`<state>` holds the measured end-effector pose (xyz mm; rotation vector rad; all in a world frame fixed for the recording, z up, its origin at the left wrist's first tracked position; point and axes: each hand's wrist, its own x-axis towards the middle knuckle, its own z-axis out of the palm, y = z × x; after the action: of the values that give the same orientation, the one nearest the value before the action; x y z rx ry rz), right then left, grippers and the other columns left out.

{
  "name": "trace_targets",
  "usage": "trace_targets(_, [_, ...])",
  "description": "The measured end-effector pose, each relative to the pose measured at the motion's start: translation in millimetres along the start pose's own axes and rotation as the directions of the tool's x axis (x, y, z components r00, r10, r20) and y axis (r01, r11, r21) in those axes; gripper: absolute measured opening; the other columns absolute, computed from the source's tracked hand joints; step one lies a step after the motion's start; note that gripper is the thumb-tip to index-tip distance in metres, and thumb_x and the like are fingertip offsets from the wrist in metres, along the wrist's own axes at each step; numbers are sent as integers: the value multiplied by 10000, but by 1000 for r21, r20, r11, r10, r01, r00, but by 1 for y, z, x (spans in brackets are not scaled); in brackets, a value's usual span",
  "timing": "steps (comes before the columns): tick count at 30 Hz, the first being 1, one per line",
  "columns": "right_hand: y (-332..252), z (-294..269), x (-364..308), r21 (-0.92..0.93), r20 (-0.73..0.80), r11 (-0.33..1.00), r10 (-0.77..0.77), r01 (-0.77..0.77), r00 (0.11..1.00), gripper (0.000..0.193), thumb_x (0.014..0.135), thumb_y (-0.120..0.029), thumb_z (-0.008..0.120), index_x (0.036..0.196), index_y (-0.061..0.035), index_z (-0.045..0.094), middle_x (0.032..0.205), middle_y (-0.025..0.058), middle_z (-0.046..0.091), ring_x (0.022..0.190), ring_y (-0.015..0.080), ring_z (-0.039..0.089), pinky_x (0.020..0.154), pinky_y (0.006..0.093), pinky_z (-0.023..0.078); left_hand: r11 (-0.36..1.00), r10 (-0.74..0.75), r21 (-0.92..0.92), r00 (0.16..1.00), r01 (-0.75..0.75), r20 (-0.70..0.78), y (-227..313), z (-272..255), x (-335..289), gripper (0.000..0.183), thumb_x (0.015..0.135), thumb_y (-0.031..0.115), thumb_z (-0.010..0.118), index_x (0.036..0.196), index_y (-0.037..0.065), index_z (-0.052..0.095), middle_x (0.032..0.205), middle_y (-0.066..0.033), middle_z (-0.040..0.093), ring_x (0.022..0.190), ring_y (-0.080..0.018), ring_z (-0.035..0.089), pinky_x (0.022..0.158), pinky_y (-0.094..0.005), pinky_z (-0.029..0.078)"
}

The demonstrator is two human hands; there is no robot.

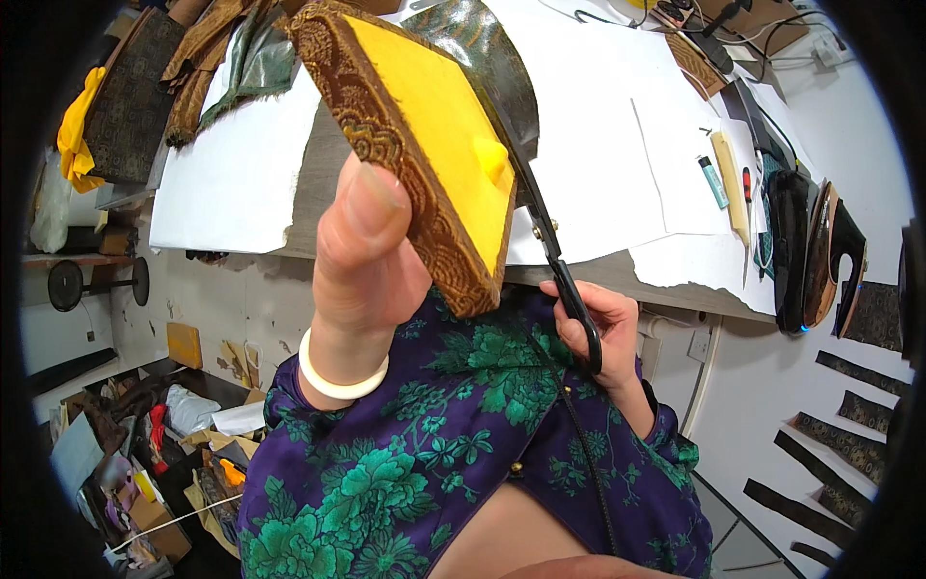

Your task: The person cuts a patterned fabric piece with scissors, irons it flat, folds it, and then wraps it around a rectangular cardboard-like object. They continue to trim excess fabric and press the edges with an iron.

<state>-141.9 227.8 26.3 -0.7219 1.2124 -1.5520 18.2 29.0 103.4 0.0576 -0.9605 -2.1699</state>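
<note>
Raised close in front of me, my left hand [362,232] grips a flat, thick piece covered in brown patterned brocade [405,183], thumb pressed on its near edge. One face of it is plain yellow fabric [424,87], and a small yellow tuft [490,159] stands up from that face near the right edge. In my right hand [608,323] is a pair of black scissors [545,232], held by the handles. The blades point up along the right edge of the yellow face, beside the tuft. Whether they touch the cloth I cannot tell.
White paper [588,106] covers much of the grey table [714,299]. Dark green patterned cloth [492,58] lies behind the piece, with brown cloth [207,58] at the far left. A glue stick [714,181] and a screwdriver [747,183] lie right. Cluttered materials [174,454] fill the lower left.
</note>
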Motion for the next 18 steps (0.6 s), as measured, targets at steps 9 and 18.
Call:
trace_targets(9, [2, -2, 0, 0, -22, 1000, -11, 11, 1000, 426, 840, 53, 730, 1261, 57, 667, 851, -38, 576, 685, 4, 482, 591, 172, 373, 1000, -24, 13, 996, 25, -86, -1, 19, 0, 765, 873, 374, 753, 1436, -12, 410, 1293, -138, 609, 1162, -244, 622, 997, -377, 496])
trace_targets(18, [-1, 1, -2, -17, -46, 1000, 1, -1, 999, 397, 865, 27, 754, 1253, 50, 674, 858, -53, 598, 670, -12, 477, 588, 160, 358, 996, -24, 84, 992, 35, -122, 1, 23, -1, 801, 851, 370, 770, 1447, -12, 396, 1301, -140, 599, 1176, -245, 613, 1018, -377, 481])
